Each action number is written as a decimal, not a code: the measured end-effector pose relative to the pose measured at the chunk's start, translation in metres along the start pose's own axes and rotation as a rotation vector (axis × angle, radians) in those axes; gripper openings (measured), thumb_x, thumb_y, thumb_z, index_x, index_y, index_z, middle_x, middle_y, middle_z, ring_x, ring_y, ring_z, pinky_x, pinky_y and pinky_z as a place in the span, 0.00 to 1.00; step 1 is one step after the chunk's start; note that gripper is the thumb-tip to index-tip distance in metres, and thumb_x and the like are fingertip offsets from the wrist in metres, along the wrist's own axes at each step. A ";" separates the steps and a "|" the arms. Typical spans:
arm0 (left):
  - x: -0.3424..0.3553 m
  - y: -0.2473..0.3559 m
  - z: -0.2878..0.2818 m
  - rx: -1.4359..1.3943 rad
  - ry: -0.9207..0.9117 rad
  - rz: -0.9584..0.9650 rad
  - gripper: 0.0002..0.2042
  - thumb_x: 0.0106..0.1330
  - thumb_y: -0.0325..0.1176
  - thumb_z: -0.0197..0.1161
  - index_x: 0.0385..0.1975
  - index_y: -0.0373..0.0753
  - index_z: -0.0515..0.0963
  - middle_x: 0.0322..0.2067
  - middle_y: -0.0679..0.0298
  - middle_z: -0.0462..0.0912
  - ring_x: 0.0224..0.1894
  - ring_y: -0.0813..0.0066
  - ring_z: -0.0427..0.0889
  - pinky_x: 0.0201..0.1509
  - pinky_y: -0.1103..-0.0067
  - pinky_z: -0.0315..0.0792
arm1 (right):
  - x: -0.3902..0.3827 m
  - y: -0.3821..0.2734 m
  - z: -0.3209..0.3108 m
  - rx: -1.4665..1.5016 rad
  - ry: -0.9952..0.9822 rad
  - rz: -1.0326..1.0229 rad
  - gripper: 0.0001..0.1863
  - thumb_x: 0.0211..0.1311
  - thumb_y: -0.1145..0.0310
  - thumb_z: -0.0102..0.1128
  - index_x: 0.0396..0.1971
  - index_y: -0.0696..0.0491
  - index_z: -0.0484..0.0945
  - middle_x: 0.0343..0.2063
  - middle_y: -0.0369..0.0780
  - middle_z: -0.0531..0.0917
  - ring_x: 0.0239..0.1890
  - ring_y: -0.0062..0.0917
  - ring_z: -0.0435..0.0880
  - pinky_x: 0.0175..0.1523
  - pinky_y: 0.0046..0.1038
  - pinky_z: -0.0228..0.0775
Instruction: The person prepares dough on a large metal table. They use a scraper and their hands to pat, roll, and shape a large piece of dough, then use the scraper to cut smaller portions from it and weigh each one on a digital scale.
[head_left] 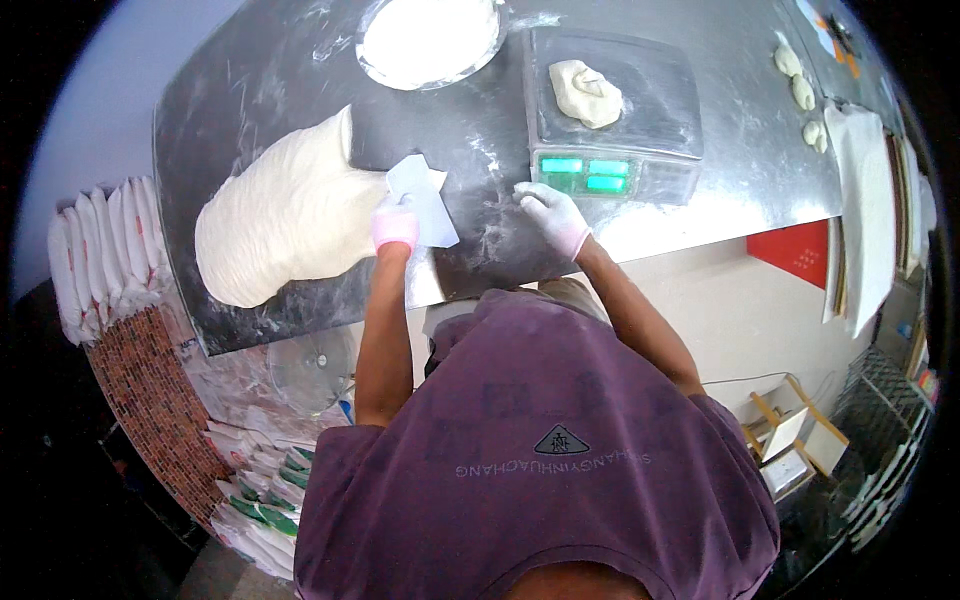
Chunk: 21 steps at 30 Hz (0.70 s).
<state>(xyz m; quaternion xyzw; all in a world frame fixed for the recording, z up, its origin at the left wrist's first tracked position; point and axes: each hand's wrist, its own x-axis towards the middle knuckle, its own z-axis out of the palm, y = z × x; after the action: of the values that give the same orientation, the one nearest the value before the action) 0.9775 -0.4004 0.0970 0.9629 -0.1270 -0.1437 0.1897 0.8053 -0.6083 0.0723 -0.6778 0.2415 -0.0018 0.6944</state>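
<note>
A large, long mass of pale dough (285, 215) lies on the left of the dark metal table (490, 130). At its narrow right end is my left hand (394, 222), in a white glove with a pink cuff, closed on a flat white dough scraper (432, 205). The scraper touches or overlaps the dough's end; its lower edge I cannot make out. My right hand (556, 216), gloved the same way, rests near the front left corner of a digital scale (660, 100). Its fingers are curled together, with nothing visible in them. One lump of dough (586, 95) sits on the scale's plate.
A round bowl of white flour (430, 38) stands at the far middle. Small dough pieces (803, 92) lie at the far right, near hanging white cloth-like sheets (862, 200). Stacked white sacks (110, 250) stand at the left. A wooden stool-like frame (795, 440) is at lower right.
</note>
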 end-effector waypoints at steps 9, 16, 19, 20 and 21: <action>-0.014 -0.012 0.047 -0.145 -0.276 0.276 0.14 0.64 0.35 0.51 0.45 0.40 0.78 0.41 0.48 0.79 0.46 0.52 0.77 0.53 0.68 0.68 | 0.042 0.030 0.039 -0.178 0.043 0.164 0.19 0.60 0.60 0.53 0.45 0.58 0.74 0.37 0.45 0.81 0.38 0.30 0.80 0.47 0.28 0.70; -0.054 0.007 0.003 -0.763 -0.240 0.132 0.13 0.64 0.30 0.51 0.43 0.30 0.76 0.40 0.56 0.80 0.44 0.70 0.77 0.50 0.76 0.68 | 0.024 -0.020 0.016 0.089 0.264 -0.030 0.10 0.60 0.71 0.52 0.39 0.59 0.75 0.29 0.39 0.80 0.31 0.22 0.79 0.38 0.25 0.72; -0.044 0.021 -0.017 -0.840 -0.172 0.087 0.12 0.64 0.30 0.51 0.40 0.30 0.77 0.35 0.57 0.81 0.39 0.73 0.77 0.44 0.77 0.70 | 0.036 -0.057 -0.037 -0.210 0.532 -0.459 0.12 0.56 0.75 0.54 0.42 0.58 0.75 0.36 0.41 0.80 0.38 0.26 0.79 0.44 0.26 0.72; -0.041 0.023 -0.015 -0.839 -0.163 0.117 0.12 0.64 0.30 0.51 0.40 0.29 0.77 0.34 0.58 0.81 0.38 0.73 0.77 0.43 0.77 0.70 | 0.044 -0.062 -0.055 -0.312 0.589 -0.565 0.13 0.55 0.75 0.55 0.42 0.57 0.75 0.38 0.42 0.79 0.41 0.28 0.79 0.46 0.27 0.71; -0.039 0.024 -0.014 -0.835 -0.153 0.145 0.12 0.64 0.30 0.51 0.40 0.29 0.77 0.34 0.58 0.81 0.37 0.73 0.78 0.42 0.78 0.70 | 0.052 -0.070 -0.071 -0.416 0.657 -0.665 0.14 0.54 0.75 0.56 0.43 0.57 0.75 0.40 0.44 0.79 0.43 0.30 0.79 0.48 0.28 0.71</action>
<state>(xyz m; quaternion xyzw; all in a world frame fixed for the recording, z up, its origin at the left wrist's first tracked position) 0.9415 -0.4060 0.1278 0.7786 -0.1391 -0.2400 0.5629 0.8500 -0.6978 0.1233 -0.8055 0.2135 -0.3875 0.3942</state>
